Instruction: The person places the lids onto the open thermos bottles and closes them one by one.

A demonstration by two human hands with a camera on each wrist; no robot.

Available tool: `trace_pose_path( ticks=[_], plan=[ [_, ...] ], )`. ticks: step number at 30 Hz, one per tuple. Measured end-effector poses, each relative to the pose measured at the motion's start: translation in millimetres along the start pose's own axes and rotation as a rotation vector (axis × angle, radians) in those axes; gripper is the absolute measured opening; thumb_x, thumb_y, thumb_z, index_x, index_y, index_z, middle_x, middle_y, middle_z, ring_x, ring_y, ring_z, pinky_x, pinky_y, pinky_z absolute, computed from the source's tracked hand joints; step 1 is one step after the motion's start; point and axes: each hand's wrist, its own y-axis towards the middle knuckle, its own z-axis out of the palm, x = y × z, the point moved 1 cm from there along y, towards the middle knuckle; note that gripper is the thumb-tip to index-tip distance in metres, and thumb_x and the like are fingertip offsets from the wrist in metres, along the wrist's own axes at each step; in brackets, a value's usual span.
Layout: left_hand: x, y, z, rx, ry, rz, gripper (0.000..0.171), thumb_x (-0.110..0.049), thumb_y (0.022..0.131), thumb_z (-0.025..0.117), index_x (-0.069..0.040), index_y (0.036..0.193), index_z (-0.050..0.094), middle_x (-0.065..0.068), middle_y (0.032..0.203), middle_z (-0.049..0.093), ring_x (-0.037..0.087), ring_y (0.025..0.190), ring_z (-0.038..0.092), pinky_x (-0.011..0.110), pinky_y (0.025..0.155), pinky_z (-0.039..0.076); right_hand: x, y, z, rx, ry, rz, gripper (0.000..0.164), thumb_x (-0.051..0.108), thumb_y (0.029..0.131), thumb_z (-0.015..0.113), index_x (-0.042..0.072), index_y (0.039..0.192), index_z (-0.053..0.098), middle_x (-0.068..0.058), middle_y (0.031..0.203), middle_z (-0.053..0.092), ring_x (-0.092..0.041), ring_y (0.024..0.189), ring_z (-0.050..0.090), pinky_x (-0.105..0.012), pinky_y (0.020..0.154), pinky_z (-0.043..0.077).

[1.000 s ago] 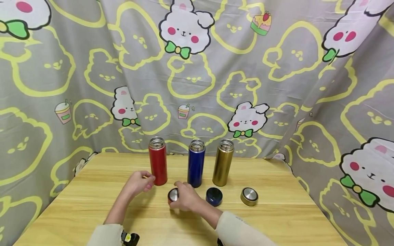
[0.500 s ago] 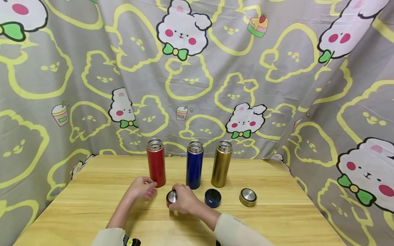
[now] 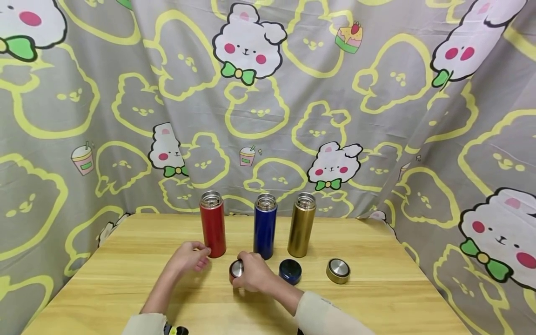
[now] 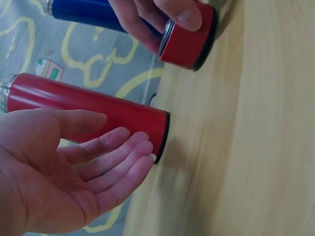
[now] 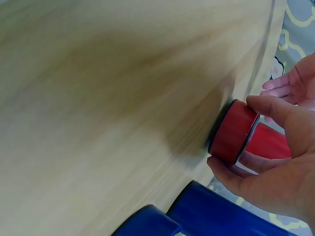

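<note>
A red lid (image 3: pixel 236 271) with a silver disc on its top is held by its sides between the thumb and fingers of my right hand (image 3: pixel 254 273). In the right wrist view the lid (image 5: pixel 233 132) sits at the tabletop. My left hand (image 3: pixel 190 256) is beside the base of an upright red thermos bottle (image 3: pixel 213 231), its mouth uncovered. The left wrist view shows that palm (image 4: pixel 64 182) turned up, fingers loosely bent and holding nothing. Whether its fingertips touch the bottle I cannot tell.
Upright blue (image 3: pixel 264 230) and gold (image 3: pixel 301 230) thermos bottles, both lidless, stand right of the red one. A blue lid (image 3: pixel 290 271) and a gold lid (image 3: pixel 338 271) lie before them on the wooden table (image 3: pixel 377 307). A patterned curtain (image 3: pixel 268 130) hangs behind.
The head view has shifted slightly. My right hand stays on the red lid, and my left hand remains beside the red bottle with barely any movement.
</note>
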Motion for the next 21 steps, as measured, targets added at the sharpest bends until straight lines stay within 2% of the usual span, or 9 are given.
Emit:
trace_pose_path(
  ticks=[8, 12, 14, 18, 21],
  plan=[
    [-9.8, -2.1, -8.9, -0.070, 0.028, 0.021, 0.021, -0.013, 0.098, 0.061, 0.008, 0.100, 0.058, 0.014, 0.077, 0.066, 0.019, 0.065, 0.062, 0.033, 0.061, 0.055, -6, -2, -11, -0.011, -0.002, 0.016, 0.045, 0.022, 0.069, 0.086, 0.004, 0.105, 0.065, -0.006, 0.090, 0.064, -0.015, 0.079, 0.060, -0.025, 0.066, 0.050],
    [-19.0, -2.8, -11.4, -0.113, 0.042, 0.028, 0.027, -0.019, 0.097, 0.064, 0.005, 0.104, 0.055, 0.010, 0.077, 0.062, 0.018, 0.068, 0.060, 0.031, 0.063, 0.051, -7, -6, -18, -0.016, -0.006, 0.014, 0.045, 0.021, 0.068, 0.086, 0.004, 0.104, 0.065, -0.006, 0.091, 0.064, -0.016, 0.080, 0.060, -0.026, 0.067, 0.050],
    [-24.1, -2.6, -12.7, -0.127, 0.040, 0.037, 0.030, -0.021, 0.096, 0.065, 0.005, 0.106, 0.055, 0.012, 0.080, 0.063, 0.020, 0.071, 0.061, 0.031, 0.063, 0.051, -9, -7, -20, -0.016, -0.010, 0.006, 0.045, 0.021, 0.068, 0.086, 0.004, 0.103, 0.064, -0.006, 0.090, 0.064, -0.016, 0.080, 0.059, -0.026, 0.067, 0.050],
    [-34.7, -1.6, -15.6, -0.161, 0.050, 0.040, 0.038, -0.023, 0.095, 0.067, 0.004, 0.117, 0.053, 0.020, 0.099, 0.066, 0.027, 0.085, 0.064, 0.035, 0.070, 0.053, -11, -10, -23, -0.026, -0.029, -0.020, 0.045, 0.022, 0.067, 0.087, 0.004, 0.101, 0.064, -0.005, 0.089, 0.065, -0.016, 0.080, 0.060, -0.025, 0.067, 0.050],
    [-42.0, -0.6, -17.9, -0.182, 0.051, 0.026, 0.054, -0.025, 0.093, 0.069, 0.002, 0.133, 0.044, 0.027, 0.122, 0.060, 0.037, 0.105, 0.061, 0.045, 0.082, 0.052, -13, -11, -25, -0.032, -0.046, -0.032, 0.046, 0.022, 0.067, 0.087, 0.004, 0.102, 0.064, -0.005, 0.089, 0.066, -0.017, 0.079, 0.061, -0.026, 0.067, 0.050]
  ],
)
